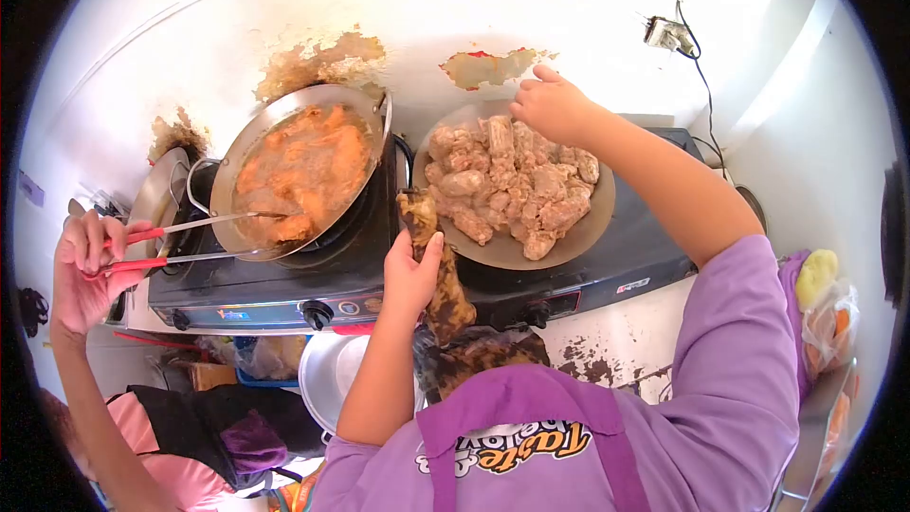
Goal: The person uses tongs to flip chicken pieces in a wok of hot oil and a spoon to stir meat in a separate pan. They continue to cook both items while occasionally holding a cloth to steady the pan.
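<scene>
My left hand (414, 277) is closed around a brown-and-yellow stained cloth (447, 299). The cloth's upper end lies against the left side of a wide pan (578, 245). Pale, coated meat pieces (517, 185), which look like chicken, fill this pan. Over its far edge is my right hand (555, 106), fingers curled and one digit sticking out; what it grips, if anything, is hidden. A co-worker's hand (87, 261) holds red-handled tongs (204, 223) at left. The tong tips reach into a wok (224, 192) of orange-brown pieces frying in bubbling oil (308, 166).
Both pans stand on black gas stoves (284, 286) against a stained white wall. A socket with a cord (669, 35) hangs at upper right. Below the stove are a metal pot (322, 379) and another stained cloth (493, 346). The co-worker (190, 427) stands at lower left.
</scene>
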`<state>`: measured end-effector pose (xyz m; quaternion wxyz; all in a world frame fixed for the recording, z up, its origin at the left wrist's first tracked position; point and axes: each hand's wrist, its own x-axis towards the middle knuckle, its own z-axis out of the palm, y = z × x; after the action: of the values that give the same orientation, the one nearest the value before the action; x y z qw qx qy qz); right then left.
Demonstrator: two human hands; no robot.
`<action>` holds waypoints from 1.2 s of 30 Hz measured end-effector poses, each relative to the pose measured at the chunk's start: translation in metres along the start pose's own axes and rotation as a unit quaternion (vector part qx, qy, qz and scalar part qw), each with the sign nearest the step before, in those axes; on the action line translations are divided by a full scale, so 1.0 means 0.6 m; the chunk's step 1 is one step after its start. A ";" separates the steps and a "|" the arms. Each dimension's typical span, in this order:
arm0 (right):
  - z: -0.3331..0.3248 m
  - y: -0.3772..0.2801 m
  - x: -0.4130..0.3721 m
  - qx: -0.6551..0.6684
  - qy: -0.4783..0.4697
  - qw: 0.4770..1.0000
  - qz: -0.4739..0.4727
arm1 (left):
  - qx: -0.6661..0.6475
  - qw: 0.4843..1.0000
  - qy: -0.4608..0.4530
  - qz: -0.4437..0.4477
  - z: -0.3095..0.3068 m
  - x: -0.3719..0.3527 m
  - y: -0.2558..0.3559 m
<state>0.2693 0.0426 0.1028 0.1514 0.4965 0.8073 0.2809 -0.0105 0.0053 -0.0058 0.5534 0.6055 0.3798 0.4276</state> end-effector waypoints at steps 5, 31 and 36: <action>-0.012 -0.030 -0.049 -0.062 0.107 0.992 -0.019 | -0.016 1.000 -0.009 -0.025 0.001 -0.001 0.005; -0.097 -0.115 -0.075 0.049 -0.182 0.981 -0.039 | 0.039 0.999 0.002 0.012 -0.003 0.001 0.002; -0.181 -0.046 -0.077 0.029 -0.162 0.986 0.039 | 0.035 0.999 -0.003 0.019 -0.003 0.003 0.003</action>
<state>0.2139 -0.0407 0.1710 0.2547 0.5706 0.7601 0.1785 -0.0118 0.0072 -0.0038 0.5244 0.6332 0.3812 0.4228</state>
